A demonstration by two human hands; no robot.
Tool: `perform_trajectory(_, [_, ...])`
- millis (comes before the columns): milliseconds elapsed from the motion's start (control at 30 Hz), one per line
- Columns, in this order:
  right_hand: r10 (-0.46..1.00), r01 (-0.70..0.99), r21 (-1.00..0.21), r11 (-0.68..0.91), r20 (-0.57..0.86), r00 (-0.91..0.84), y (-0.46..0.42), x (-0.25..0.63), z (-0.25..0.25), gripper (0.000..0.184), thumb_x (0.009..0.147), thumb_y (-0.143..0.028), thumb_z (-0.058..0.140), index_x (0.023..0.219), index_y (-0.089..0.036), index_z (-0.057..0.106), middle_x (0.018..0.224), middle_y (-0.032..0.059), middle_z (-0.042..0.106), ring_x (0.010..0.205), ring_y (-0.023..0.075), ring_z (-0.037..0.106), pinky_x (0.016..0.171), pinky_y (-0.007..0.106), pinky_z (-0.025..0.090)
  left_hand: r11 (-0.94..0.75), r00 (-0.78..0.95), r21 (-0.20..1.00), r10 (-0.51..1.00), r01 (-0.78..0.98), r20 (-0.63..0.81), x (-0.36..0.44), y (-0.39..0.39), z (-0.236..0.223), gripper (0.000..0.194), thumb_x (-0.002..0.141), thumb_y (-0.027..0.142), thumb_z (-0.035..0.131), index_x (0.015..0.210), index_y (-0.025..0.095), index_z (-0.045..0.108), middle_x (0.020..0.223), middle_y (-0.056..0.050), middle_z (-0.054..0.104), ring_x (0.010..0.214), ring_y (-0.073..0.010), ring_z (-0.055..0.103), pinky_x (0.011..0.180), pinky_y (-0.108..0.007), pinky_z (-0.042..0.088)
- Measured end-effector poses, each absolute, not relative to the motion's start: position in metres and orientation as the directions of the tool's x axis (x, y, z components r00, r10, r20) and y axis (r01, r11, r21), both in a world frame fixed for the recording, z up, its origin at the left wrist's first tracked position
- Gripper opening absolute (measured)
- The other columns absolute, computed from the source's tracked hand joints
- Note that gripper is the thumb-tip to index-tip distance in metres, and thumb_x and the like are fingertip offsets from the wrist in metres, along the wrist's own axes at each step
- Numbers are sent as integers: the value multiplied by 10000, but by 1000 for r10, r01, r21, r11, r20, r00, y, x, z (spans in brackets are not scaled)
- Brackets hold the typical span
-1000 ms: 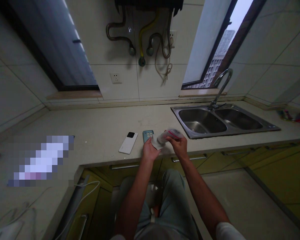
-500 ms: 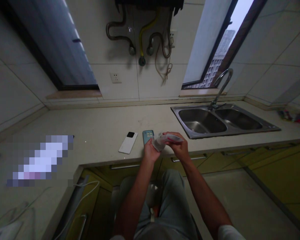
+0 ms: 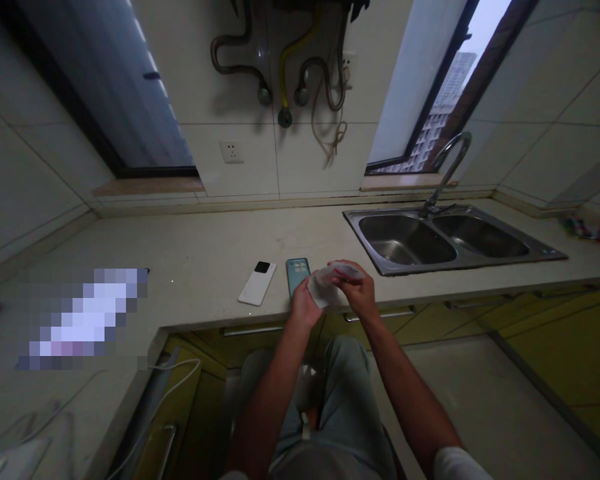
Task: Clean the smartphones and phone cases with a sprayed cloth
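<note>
Both hands hold a whitish, thin, crumpled packet or sheet [image 3: 324, 287] with a red-pink mark near its upper right part; its exact kind I cannot make out. My left hand [image 3: 306, 305] grips its left edge, while my right hand [image 3: 359, 293] pinches the right side from above. Just behind my left hand, a blue-green phone case [image 3: 297, 272] lies on the counter, its lower part partly covered by that hand. Further left rests a white phone [image 3: 258, 285], back up, with a black camera block at its top.
A double steel sink [image 3: 380, 263] with a curved faucet [image 3: 450, 163] is set into the counter [image 3: 205, 253] at right. A blurred-out bright screen [image 3: 87, 317] lies at left, near a white cable [image 3: 180, 365]. Drawer handles [image 3: 253, 331] line the counter front. Pipes [image 3: 284, 73] hang on the wall.
The packet has opened out somewhat, showing more of its whitish surface between my hands. Both hands stay almost in place, and the view has shifted slightly.
</note>
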State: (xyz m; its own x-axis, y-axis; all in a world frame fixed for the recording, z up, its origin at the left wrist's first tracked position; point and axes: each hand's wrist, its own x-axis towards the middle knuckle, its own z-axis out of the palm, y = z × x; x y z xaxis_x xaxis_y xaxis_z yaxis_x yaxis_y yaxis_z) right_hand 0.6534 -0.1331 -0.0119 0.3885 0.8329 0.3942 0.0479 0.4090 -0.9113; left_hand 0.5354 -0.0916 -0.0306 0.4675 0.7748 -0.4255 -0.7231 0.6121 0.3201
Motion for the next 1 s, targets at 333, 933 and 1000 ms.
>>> perform_trajectory(333, [851,-500,-741,448,183,492,-122,684,-20,349,765,-602,753,980,-329,714,1056,-1,757,1079,231,689,1052,502,499,626,442,355,761,-694,-475,517,-78,-35,196,896,253,508,940,141,662,717,-56,659,562,-143,600,568,-263,489])
perform_trajectory(933, [747,-180,-889,422,228,624,-119,658,-36,503,688,-501,824,1058,-196,672,1117,112,749,1039,269,707,983,473,541,596,506,573,797,-563,-331,533,-94,-8,153,818,264,600,746,186,490,506,90,399,288,-33,277,294,-168,152])
perform_trajectory(1000, [741,-94,-910,403,265,617,-122,653,-33,461,715,-489,807,1042,-184,693,1109,120,752,1038,275,705,994,474,532,563,447,598,824,-571,-349,540,-97,-4,130,815,254,586,748,187,496,488,96,381,281,-29,252,294,-166,141])
